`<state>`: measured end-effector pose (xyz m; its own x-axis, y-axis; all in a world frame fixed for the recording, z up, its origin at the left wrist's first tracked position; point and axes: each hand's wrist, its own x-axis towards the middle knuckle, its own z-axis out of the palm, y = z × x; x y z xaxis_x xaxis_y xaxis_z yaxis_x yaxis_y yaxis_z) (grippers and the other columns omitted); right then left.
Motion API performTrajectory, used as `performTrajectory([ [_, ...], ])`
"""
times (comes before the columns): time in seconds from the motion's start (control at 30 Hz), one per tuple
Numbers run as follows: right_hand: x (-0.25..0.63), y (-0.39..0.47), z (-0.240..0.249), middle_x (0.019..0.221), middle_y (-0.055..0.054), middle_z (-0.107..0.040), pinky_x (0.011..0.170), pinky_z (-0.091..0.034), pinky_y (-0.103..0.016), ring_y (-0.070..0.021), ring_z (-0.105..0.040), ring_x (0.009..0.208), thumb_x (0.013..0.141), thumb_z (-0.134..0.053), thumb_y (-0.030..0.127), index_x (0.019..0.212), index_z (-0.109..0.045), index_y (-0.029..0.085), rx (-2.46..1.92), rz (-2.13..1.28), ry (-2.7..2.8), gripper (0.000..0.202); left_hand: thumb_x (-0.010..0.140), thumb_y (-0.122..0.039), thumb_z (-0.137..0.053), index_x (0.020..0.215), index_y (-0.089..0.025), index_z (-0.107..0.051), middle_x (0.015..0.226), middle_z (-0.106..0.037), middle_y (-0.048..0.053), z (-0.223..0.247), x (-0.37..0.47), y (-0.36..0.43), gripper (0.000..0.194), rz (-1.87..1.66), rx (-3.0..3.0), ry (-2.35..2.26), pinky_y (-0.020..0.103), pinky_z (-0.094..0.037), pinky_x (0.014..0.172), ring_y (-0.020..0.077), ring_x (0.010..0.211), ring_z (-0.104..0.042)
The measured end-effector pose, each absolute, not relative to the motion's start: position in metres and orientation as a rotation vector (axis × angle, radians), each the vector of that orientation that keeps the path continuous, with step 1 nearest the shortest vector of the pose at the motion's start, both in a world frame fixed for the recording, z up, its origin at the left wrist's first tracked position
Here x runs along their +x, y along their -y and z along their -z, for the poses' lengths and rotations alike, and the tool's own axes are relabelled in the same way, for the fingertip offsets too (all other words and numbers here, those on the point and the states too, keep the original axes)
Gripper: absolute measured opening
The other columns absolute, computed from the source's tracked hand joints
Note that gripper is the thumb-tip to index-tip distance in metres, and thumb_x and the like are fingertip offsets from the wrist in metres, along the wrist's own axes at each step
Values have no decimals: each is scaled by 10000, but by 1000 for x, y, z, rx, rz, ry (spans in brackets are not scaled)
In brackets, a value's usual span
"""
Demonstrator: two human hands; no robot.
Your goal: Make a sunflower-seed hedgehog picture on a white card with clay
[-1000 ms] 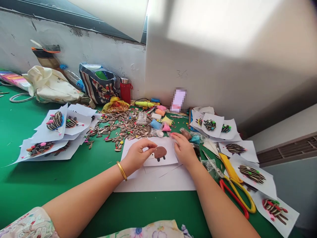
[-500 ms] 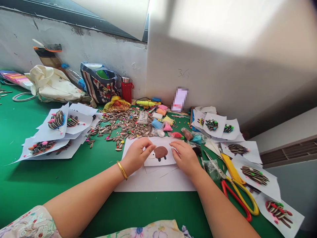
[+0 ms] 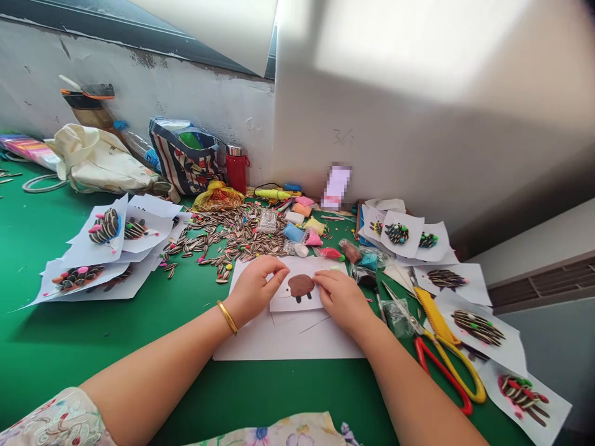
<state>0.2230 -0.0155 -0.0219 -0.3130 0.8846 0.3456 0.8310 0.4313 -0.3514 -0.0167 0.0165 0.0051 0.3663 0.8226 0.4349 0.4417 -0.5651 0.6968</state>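
Note:
A flat brown clay hedgehog body with dark feet and a pale snout lies on a small white card. That card rests on a larger white sheet with thin lines on it. My left hand, with a gold bangle at the wrist, is at the card's left side; its thumb and fingertips come together above the snout, and anything between them is too small to see. From the right, my right hand lies over the card, fingertips at the clay's right edge, thumb slightly apart.
Sunflower seeds spread behind the sheet, beside bags of coloured clay. Finished seed hedgehog cards lie at left and right. Scissors and a yellow cutter are near my right forearm. A red flask stands behind.
My right hand has moved a little left, bringing its fingertips from beside the clay to its right edge. My left hand has barely moved.

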Motion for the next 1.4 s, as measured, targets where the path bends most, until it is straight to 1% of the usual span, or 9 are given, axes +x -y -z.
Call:
performTrajectory([
  [0.13, 223, 16, 20, 1183, -79, -693, 978, -502, -424, -242, -619, 1101, 838, -489, 55, 1168, -667, 221, -1432, -159, 2226, 410, 897, -263, -613, 875, -207, -658, 855, -678, 24, -3, -16, -17, 75, -1110, 2150, -1111, 326, -479, 774, 175, 817, -610],
  [0.33, 222, 17, 21, 1187, -94, -686, 983, -498, -433, -247, -609, 1109, 838, -472, 51, 1207, -643, 197, -1434, -162, 2226, 432, 861, -262, -671, 791, -202, -630, 806, -654, 8, -2, -16, -19, 101, -1076, 2175, -1137, 308, -450, 726, 166, 770, -583],
  [0.43, 222, 17, 21, 1188, -98, -686, 979, -502, -441, -254, -608, 1107, 841, -471, 53, 1202, -648, 188, -1438, -167, 2230, 424, 895, -258, -633, 848, -204, -648, 837, -668, 16, -3, -16, -19, 73, -1064, 2201, -1100, 322, -449, 767, 174, 809, -593],
  [0.63, 222, 16, 20, 1192, -90, -691, 983, -504, -446, -257, -615, 1108, 847, -490, 62, 1183, -666, 200, -1440, -164, 2235, 403, 986, -312, -474, 798, -195, -621, 805, -651, 23, -7, -18, -18, 265, -1007, 2267, -1080, 315, -438, 733, 174, 782, -573],
  [0.77, 222, 16, 21, 1197, -90, -691, 990, -502, -434, -253, -613, 1117, 845, -499, 58, 1188, -666, 193, -1442, -157, 2241, 406, 920, -265, -576, 849, -197, -622, 844, -651, 20, -9, -17, -18, 108, -1009, 2273, -1133, 314, -439, 760, 177, 811, -581],
  [0.97, 222, 16, 22, 1194, -83, -692, 1011, -491, -414, -239, -608, 1124, 862, -499, 69, 1184, -669, 193, -1448, -156, 2243, 385, 970, -298, -479, 772, -185, -632, 783, -643, 29, -11, -19, -21, 275, -740, 2415, -1159, 321, -413, 734, 184, 783, -581],
  [1.13, 222, 16, 20, 1204, -81, -687, 1006, -495, -416, -241, -606, 1123, 867, -502, 75, 1186, -668, 193, -1463, -164, 2241, 378, 876, -188, -571, 882, -200, -697, 903, -681, 35, -11, -25, -25, 127, -549, 2547, -1193, 340, -404, 806, 204, 884, -613],
  [1.27, 223, 16, 21, 1204, -82, -686, 992, -503, -420, -241, -608, 1117, 872, -499, 83, 1181, -670, 207, -1458, -161, 2245, 374, 906, -272, -570, 826, -201, -708, 855, -689, 40, -13, -27, -27, 175, -329, 2613, -1216, 368, -386, 832, 217, 867, -628],
  [1.4, 223, 16, 21, 1197, -83, -689, 986, -506, -411, -236, -615, 1105, 875, -502, 88, 1169, -677, 212, -1459, -158, 2253, 364, 833, -298, -673, 801, -205, -694, 845, -686, 20, -17, -28, -26, 101, -236, 2584, -1230, 351, -375, 801, 207, 836, -623],
])
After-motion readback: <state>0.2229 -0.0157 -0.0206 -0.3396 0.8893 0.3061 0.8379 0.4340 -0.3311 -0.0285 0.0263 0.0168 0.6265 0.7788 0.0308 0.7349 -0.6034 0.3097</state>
